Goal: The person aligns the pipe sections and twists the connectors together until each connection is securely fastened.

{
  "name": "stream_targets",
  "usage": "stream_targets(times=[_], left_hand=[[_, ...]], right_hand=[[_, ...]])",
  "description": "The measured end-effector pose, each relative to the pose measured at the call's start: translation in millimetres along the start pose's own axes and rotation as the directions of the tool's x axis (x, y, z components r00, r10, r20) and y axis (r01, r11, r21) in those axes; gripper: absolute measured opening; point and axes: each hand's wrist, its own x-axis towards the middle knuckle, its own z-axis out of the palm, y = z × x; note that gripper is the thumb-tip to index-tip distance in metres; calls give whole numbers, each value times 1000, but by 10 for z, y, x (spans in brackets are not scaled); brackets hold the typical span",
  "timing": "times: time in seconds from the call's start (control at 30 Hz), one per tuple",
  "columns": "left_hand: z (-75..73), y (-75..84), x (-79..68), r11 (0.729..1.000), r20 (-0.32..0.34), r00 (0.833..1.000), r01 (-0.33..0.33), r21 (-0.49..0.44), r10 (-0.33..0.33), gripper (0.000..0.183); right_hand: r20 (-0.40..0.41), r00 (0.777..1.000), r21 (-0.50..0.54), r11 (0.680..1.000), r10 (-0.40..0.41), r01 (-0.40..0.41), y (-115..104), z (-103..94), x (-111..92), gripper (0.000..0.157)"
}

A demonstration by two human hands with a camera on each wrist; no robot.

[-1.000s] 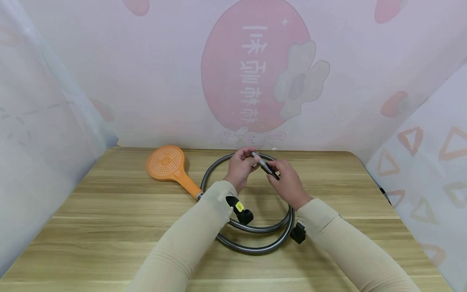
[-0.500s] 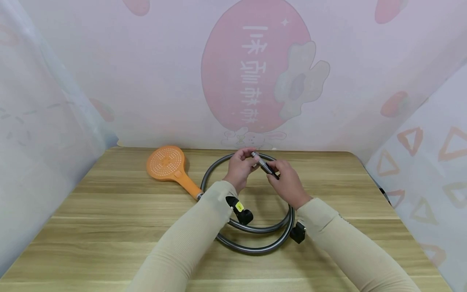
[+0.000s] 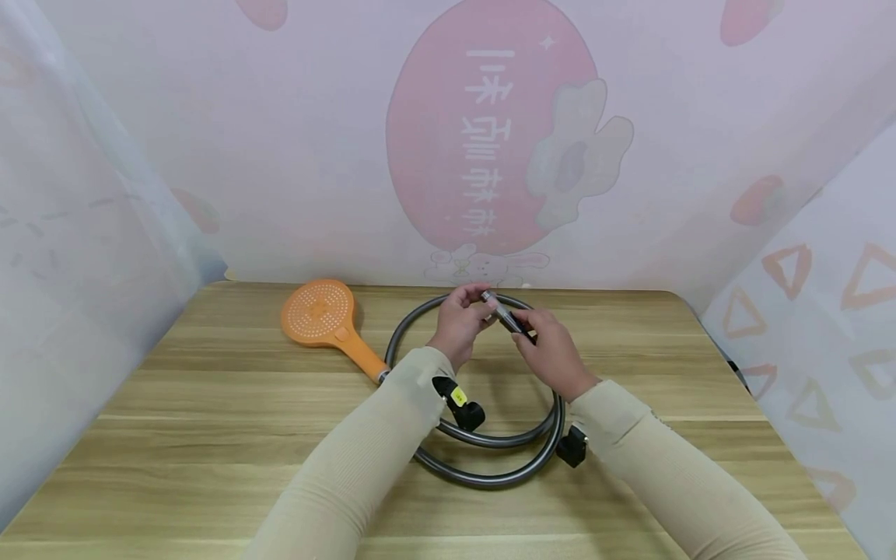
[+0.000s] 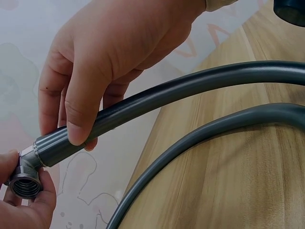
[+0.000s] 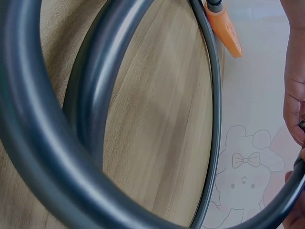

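Observation:
My left hand (image 3: 460,323) pinches a metal elbow fitting (image 4: 29,160) at the end of a dark grey shower hose (image 3: 490,481). The fitting's threaded opening faces the left wrist camera. With thumb and fingers my right hand (image 3: 553,354) grips the hose just behind the fitting, as the left wrist view shows from close by. The rest of the hose lies looped under and around the hands. At its other end, an orange shower head (image 3: 318,313) rests on the table, spray face up. My left forearm hides part of the hose near the shower head's handle.
The wood-grain table (image 3: 175,435) runs back to a pale printed curtain (image 3: 315,140) with pink shapes, which also closes in both sides. Small black cameras hang at both wrists, the left one (image 3: 467,412) over the hose loop.

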Motion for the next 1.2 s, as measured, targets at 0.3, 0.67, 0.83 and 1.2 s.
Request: stream_targets(times=[0.3, 0.67, 0.83, 1.2], left_hand=[[-5, -2, -2, 1000, 14, 1000, 0, -1, 0, 29], [-22, -30, 10, 1000, 20, 1000, -17, 6, 17, 28], [-29, -41, 10, 1000, 23, 999, -26, 6, 26, 28], [-32, -26, -1, 1000, 25, 1000, -12, 6, 12, 28]], right_hand=[[19, 1000, 0, 1000, -2, 2, 11, 4, -2, 35], [52, 999, -28, 999, -15, 16, 13, -5, 1, 36], [80, 997, -30, 1000, -7, 9, -4, -14, 5, 36], [109, 993, -4, 999, 36, -36, -20, -20, 13, 37]])
